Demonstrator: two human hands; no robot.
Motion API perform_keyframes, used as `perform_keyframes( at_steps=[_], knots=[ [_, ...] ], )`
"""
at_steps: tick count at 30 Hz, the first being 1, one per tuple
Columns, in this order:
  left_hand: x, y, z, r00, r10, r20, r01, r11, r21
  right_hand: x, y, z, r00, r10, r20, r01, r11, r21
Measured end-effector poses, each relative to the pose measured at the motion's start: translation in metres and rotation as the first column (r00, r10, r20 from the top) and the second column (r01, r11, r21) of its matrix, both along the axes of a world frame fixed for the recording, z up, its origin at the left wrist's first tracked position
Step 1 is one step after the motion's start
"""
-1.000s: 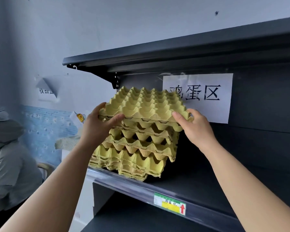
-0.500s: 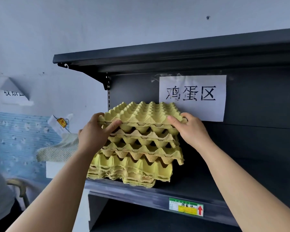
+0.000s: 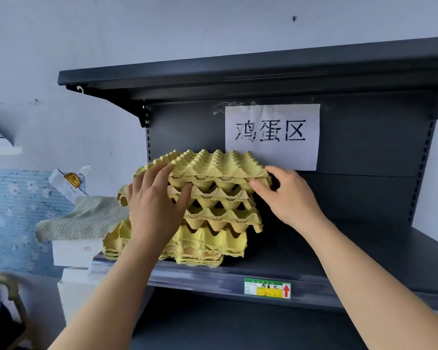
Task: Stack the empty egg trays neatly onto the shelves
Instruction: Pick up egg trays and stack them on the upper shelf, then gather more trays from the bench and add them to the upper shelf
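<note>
Head view: egg tray stack [image 3: 213, 210] on shelf [image 3: 314, 251], layers skewed. Left hand [image 3: 154, 205] fingers spread, pressing stack's side; right hand [image 3: 288, 195] fingers pinch top tray [image 3: 213, 162] corner. Squaring left to do.

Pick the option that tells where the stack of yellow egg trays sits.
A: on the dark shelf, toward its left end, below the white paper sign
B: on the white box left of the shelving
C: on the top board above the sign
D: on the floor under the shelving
A: the egg tray stack rests on the dark shelf near its left end, with the white paper sign on the back panel just above it.
</note>
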State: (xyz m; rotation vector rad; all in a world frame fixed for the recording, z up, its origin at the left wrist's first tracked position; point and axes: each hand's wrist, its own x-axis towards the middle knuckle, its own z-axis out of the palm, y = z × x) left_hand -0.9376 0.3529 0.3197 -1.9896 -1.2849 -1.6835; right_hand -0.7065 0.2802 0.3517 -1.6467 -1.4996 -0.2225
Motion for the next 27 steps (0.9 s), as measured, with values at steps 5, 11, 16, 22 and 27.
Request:
perform_keyframes(
  at_steps=[5, 11, 16, 22, 27],
  knots=[
    [0.05, -0.04, -0.032, 0.974, -0.184, -0.132, 0.183, 0.983, -0.018, 0.02, -0.053, -0.025, 0.998, -0.025, 0.059, 0.023, 0.999, 0.028],
    [0.138, -0.092, -0.081, 0.891, -0.383, -0.245, 0.376, 0.923, -0.078, 0.079, -0.134, -0.073, 0.975, -0.201, 0.095, 0.208, 0.975, -0.075],
    [0.226, -0.143, -0.123, 0.795, -0.538, -0.28, 0.499, 0.843, -0.201, 0.155, -0.208, -0.113, 0.928, -0.362, 0.086, 0.372, 0.915, -0.156],
    [0.347, -0.218, -0.167, 0.69, -0.671, -0.273, 0.588, 0.739, -0.33, 0.26, -0.303, -0.16, 0.859, -0.49, 0.149, 0.512, 0.812, -0.281],
    [0.45, -0.276, -0.206, 0.606, -0.735, -0.305, 0.613, 0.675, -0.41, 0.34, -0.373, -0.2, 0.821, -0.548, 0.161, 0.563, 0.73, -0.387]
  ],
)
